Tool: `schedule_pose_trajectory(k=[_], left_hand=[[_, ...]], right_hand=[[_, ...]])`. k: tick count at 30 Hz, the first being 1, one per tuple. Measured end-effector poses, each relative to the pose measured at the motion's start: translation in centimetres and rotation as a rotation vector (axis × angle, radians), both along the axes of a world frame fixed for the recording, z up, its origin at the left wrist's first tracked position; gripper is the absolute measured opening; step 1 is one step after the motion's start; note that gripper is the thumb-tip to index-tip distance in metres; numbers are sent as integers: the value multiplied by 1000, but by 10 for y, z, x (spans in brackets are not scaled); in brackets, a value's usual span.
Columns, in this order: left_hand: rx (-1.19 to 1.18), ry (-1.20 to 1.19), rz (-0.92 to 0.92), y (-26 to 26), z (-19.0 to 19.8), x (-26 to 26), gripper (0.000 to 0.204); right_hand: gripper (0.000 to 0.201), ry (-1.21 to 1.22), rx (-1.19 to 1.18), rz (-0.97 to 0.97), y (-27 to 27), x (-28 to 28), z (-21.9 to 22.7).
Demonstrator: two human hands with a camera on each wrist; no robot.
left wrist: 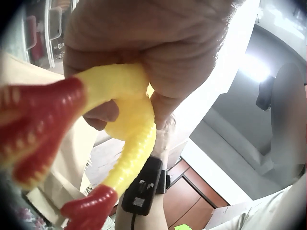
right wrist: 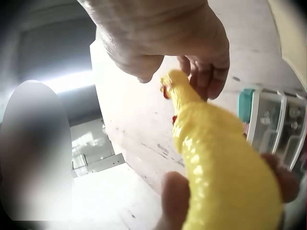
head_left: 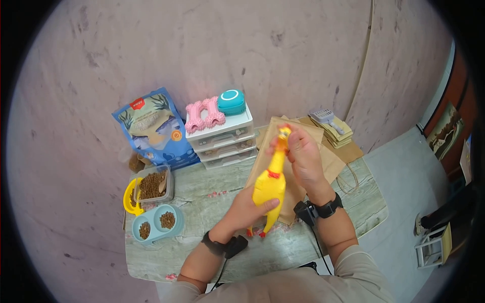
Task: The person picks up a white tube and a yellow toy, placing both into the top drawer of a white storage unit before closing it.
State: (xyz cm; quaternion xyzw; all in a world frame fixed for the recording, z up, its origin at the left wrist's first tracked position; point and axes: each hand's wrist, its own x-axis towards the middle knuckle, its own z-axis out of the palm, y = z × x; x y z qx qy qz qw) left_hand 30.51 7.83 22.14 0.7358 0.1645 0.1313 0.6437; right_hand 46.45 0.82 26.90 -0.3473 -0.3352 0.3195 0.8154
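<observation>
A yellow rubber chicken [head_left: 270, 189] with a red collar is held up over the table, head at the top. The left hand [head_left: 241, 208] grips its lower body, thumb across the front. Around its neck, just under the red comb, curl the fingers of the right hand [head_left: 306, 159]. In the left wrist view the chicken's red feet [left wrist: 91, 208] and yellow legs hang by the left palm [left wrist: 148, 43]. From the right wrist, the yellow body [right wrist: 225, 167] fills the foreground, and the right hand [right wrist: 163, 28] is at the head; its thumb tip appears slightly apart from it.
Brown paper bags [head_left: 260, 161] lie behind the chicken, with a grey scoop [head_left: 326, 117] on folded bags. White drawers [head_left: 226, 139] carry pink bone toys and a teal brush. At left are a blue food bag [head_left: 156, 131], a kibble box and a double bowl [head_left: 174, 233].
</observation>
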Motion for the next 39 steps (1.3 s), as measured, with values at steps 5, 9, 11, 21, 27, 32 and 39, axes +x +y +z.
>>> schedule_pose_trajectory(k=[5,9,11,21,27,32,39], left_hand=[[-108,-94,244,23,14,-25,40],[-163,-38,234,23,14,-62,37],[-171,33,239,16,9,-75,34],[-312,421,-182,-7,-17,-132,31],[-380,359,-190,-9,-21,-112,29],[-450,216,-168,5,-29,-56,26],[461,-218,164,-3,-89,-16,45]], right_hand=[[42,-668,-211,-313,-13,10,-23],[57,-1431,-525,-218,-48,-20,-45],[57,-1666,-549,-221,-53,-30,-59],[12,-1723,-555,-512,-41,-18,-67],[8,-1542,-459,-654,-48,-18,-31],[6,-1509,-406,-601,-56,-33,-26],[10,-1515,-375,-620,-66,-30,-25]])
